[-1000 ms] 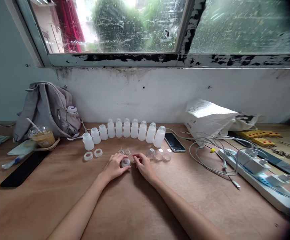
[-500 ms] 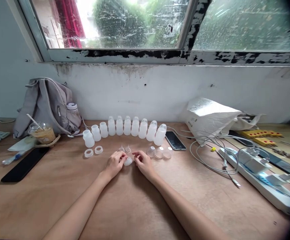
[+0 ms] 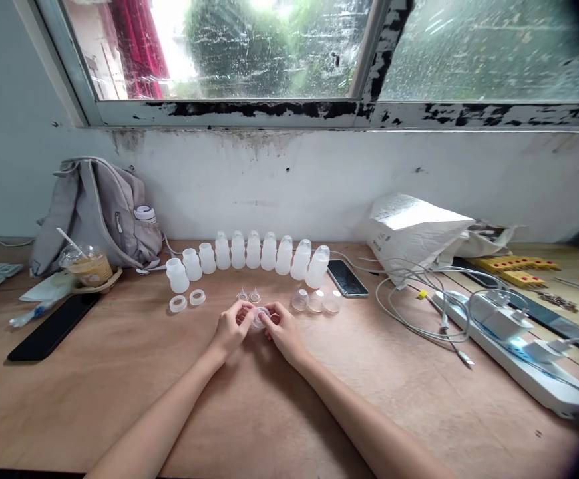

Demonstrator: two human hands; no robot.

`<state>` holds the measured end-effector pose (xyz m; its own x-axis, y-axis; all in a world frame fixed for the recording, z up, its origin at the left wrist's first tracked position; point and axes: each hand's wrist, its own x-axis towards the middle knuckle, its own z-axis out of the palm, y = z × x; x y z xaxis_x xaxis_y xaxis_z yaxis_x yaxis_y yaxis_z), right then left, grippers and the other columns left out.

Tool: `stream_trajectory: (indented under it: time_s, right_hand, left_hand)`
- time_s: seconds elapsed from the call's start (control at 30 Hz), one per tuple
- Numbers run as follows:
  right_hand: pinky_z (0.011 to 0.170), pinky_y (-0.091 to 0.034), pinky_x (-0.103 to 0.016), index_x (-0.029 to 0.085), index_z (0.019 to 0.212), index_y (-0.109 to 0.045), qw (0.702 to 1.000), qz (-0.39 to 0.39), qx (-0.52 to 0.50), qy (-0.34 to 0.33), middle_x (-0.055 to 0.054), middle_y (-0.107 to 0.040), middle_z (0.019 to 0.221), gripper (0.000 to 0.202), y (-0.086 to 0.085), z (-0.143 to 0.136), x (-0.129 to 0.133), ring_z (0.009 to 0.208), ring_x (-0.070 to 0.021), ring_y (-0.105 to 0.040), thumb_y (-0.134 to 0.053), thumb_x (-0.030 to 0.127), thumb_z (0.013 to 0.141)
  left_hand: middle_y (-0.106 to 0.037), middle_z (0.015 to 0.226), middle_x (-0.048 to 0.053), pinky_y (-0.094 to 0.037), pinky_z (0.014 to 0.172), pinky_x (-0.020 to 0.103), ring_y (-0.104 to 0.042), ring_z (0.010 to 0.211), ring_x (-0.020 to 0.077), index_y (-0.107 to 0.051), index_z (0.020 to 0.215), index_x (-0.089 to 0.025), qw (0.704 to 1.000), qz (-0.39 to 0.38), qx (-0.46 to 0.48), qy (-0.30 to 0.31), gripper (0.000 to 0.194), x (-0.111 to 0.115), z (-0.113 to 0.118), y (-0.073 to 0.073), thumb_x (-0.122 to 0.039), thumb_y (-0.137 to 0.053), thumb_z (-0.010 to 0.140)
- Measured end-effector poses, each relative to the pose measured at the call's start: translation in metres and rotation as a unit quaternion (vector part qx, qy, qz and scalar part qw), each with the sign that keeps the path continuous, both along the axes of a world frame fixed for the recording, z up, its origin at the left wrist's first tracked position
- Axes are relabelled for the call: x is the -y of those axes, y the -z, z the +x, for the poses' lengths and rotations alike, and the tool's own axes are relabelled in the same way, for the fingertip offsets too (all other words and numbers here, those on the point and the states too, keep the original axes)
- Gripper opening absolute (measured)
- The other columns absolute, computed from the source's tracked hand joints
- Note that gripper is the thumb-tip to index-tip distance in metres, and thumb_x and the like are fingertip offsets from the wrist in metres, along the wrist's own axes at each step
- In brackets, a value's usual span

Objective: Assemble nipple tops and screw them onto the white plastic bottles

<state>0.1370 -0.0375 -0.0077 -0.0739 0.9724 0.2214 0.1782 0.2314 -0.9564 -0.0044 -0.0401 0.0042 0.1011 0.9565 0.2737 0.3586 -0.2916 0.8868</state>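
Observation:
Between my two hands is a small white ring with a clear nipple part, gripped from both sides. My left hand pinches its left side, and my right hand has its fingers closed on the right side. Just beyond my hands lie two clear nipples. Two white rings rest to the left. On the right sit three clear domed caps. Behind them several frosted bottles stand in a curved row; the three leftmost have open tops.
A black phone, an iced drink and a grey backpack are at the left. Right of the bottles are another phone, a silvery bag, tangled cables and a power strip with chargers.
My right hand has moved left and closed on the ring part, which is now tilted up between both hands. The view has shifted slightly.

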Motion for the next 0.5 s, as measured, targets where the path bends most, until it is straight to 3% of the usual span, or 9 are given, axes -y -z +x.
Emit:
stream_trajectory:
  time_s: [0.1,0.27,0.4,0.5]
  right_hand:
    - [0.04,-0.04,-0.021,0.018,0.078,-0.053,1.0,-0.004,-0.003,0.011,0.001,-0.056,0.063,0.02,0.0006,-0.0007,-0.0002,0.045,-0.01,-0.048,-0.054,0.038,0.077]
    - [0.039,-0.041,-0.02,0.018,0.08,-0.053,1.0,-0.012,-0.023,-0.009,0.001,-0.056,0.066,0.023,-0.0036,-0.0013,0.002,0.046,-0.0092,-0.048,-0.055,0.04,0.075]
    - [0.039,-0.041,-0.021,0.018,0.08,-0.055,0.999,-0.019,-0.036,-0.024,-0.001,-0.058,0.071,0.023,-0.0063,-0.0012,0.003,0.046,-0.0089,-0.048,-0.052,0.04,0.077]
    - [0.039,-0.041,-0.021,0.018,0.075,-0.053,0.999,-0.026,-0.025,-0.022,0.001,-0.056,0.063,0.021,-0.0062,-0.0016,0.0034,0.045,-0.0095,-0.048,-0.053,0.039,0.077]
  left_hand:
    - [-0.067,0.08,0.004,-0.048,0.064,0.023,-0.063,0.07,0.0157,-0.059,0.089,-0.018,1.0,0.0,-0.006,0.004,0.022,0.0009,0.0016,0.0004,-0.036,-0.052,0.078]
    - [-0.066,0.081,0.004,-0.048,0.064,0.024,-0.062,0.069,0.0155,-0.059,0.089,-0.018,1.0,0.0,-0.017,-0.005,0.022,0.0003,0.0032,0.0034,-0.035,-0.047,0.081]
    - [-0.064,0.075,0.002,-0.046,0.061,0.024,-0.059,0.063,0.0142,-0.056,0.084,-0.018,0.999,0.003,-0.031,-0.011,0.02,0.002,0.0041,0.0014,-0.034,-0.044,0.082]
    - [-0.059,0.067,-0.001,-0.043,0.058,0.023,-0.056,0.059,0.0128,-0.053,0.077,-0.018,0.999,0.01,-0.046,-0.017,0.016,0.0031,0.0046,0.0007,-0.032,-0.045,0.08]
